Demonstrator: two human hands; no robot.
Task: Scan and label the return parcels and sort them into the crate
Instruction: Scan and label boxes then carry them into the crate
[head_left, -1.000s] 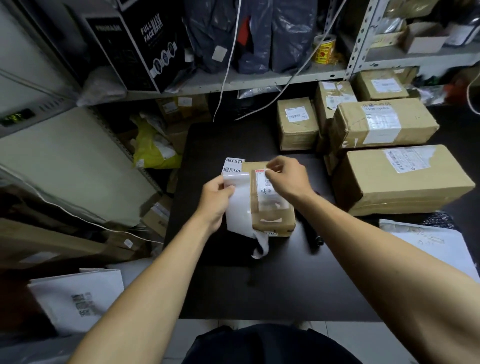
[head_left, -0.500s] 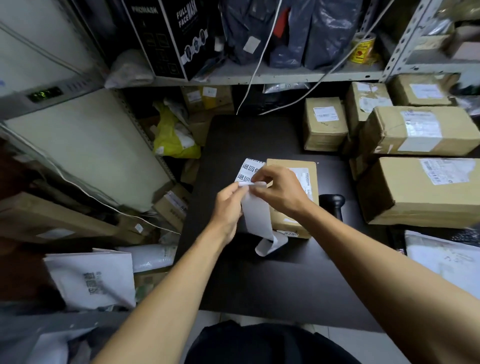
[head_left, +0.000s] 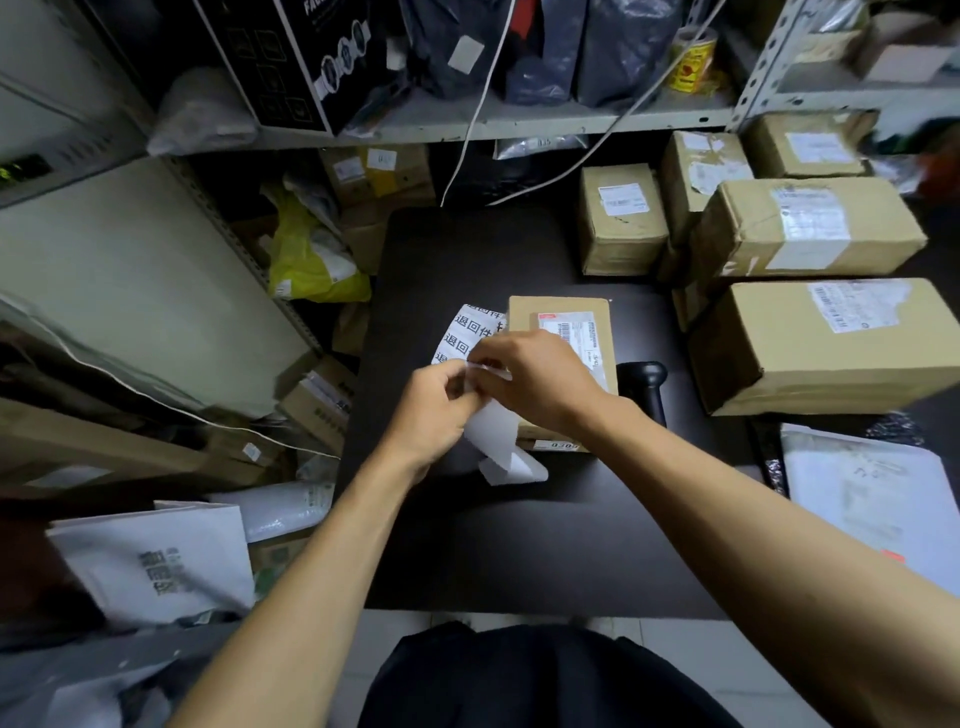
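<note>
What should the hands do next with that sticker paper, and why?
Probably finish peeling one sticker and press it onto the small parcel. Both the left hand and the right hand pinch the label strip right beside that parcel, whose top shows only a shipping label.

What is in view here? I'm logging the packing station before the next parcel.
small box: one, brown, centre of table
label strip: one, white with black print, held left of small box
scanner: one, black, right of small box
table: one, black, centre
large boxes: several, brown, stacked at right
yellow bag: one, left of table
white mailer: one, right edge
tape roll: one, yellow, on shelf
left hand: pinches label strip
right hand: pinches label strip
</note>
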